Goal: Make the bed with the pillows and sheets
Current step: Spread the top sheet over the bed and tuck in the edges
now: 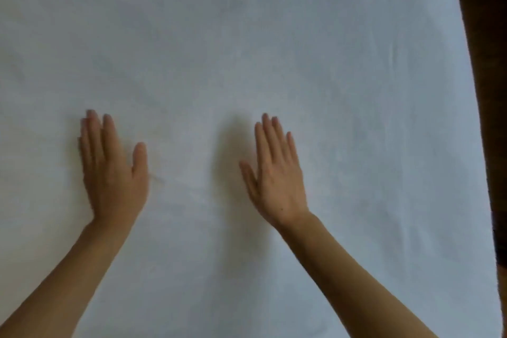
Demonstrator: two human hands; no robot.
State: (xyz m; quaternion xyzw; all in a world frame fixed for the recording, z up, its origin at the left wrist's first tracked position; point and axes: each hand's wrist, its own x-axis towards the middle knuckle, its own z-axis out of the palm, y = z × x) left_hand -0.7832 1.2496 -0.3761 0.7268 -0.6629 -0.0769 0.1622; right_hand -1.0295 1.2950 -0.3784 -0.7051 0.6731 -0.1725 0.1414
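White sheet (274, 35) covers nearly the whole view, spread flat over the bed, running away from the person toward the top of the picture; its right edge shows against a dark strip of floor (491, 90). Both hands lie on it, palms down, fingers straight & together, nothing grasped. Left hand (112, 170) looks pressed flat; right hand (277, 173) casts a shadow to its left, so whether it's touching or just above, can't tell. Hands sit side by side, apart, w/ faint creases between & ahead of them. Right hand is nearer the visible edge, so prob. smoothing goes outward from here. No pillows in view.
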